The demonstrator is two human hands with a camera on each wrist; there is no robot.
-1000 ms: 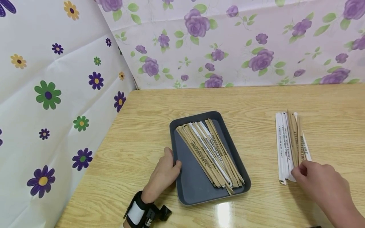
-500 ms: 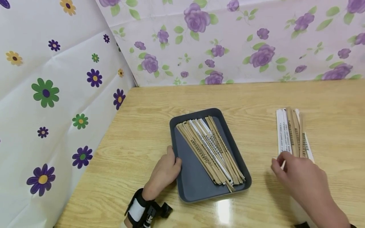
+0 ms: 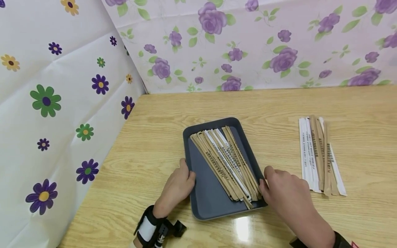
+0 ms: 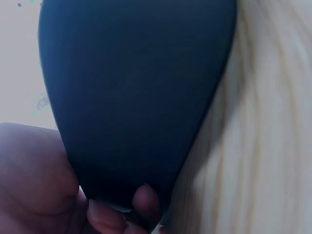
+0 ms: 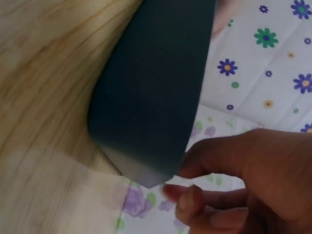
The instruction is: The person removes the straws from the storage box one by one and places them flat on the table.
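Observation:
A dark grey tray (image 3: 206, 193) lies slightly turned on the table, holding a slanted row of long, thin paper-wrapped sticks (image 3: 223, 162), brown and white with dark print. My left hand (image 3: 178, 182) grips its left rim, thumb over the edge; in the left wrist view the tray's dark outer wall (image 4: 136, 97) fills the middle, fingers curled at its end. On the opposite side my right hand (image 3: 286, 189) holds the right rim, thumb on top. The right wrist view shows that thumb and fingers right at the tray's wall (image 5: 151, 92).
To the right, a smaller fan of brown and white wrapped sticks (image 3: 319, 155) lies on the wooden table (image 3: 149, 137). A flowered sheet (image 3: 235, 44) rises behind the table, and another (image 3: 68, 131) borders its left side. Both wrists wear dark straps with cameras.
My right hand has left the loose sticks on the right, moved left and taken hold of the tray's right rim. The left hand has stayed at the left rim.

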